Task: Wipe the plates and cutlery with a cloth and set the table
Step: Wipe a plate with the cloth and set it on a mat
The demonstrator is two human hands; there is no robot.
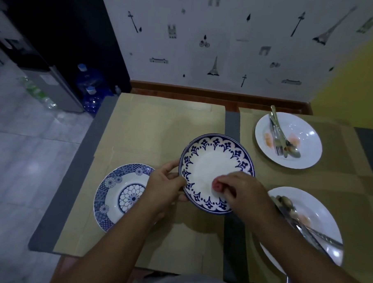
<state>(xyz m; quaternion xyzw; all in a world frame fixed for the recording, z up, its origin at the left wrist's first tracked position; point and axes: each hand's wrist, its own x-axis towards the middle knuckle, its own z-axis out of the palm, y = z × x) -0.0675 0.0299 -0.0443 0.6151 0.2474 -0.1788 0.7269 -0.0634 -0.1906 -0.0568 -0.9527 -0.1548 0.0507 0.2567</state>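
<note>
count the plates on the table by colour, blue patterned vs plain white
Blue patterned plates: 2, the held plate gripped by the left hand and the right hand, and the left plate.
Plain white plates: 2, the far plate and the near plate.
Total: 4

White wall (pixel 228 47) with landmark decals, yellow wall (pixel 359 80) at right, grey tiled floor (pixel 20 155), dim light

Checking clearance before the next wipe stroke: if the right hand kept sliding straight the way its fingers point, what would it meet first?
The right hand points left across the held blue-rimmed plate. It would probably meet the left hand gripping that plate's left rim; depth is uncertain.
</note>
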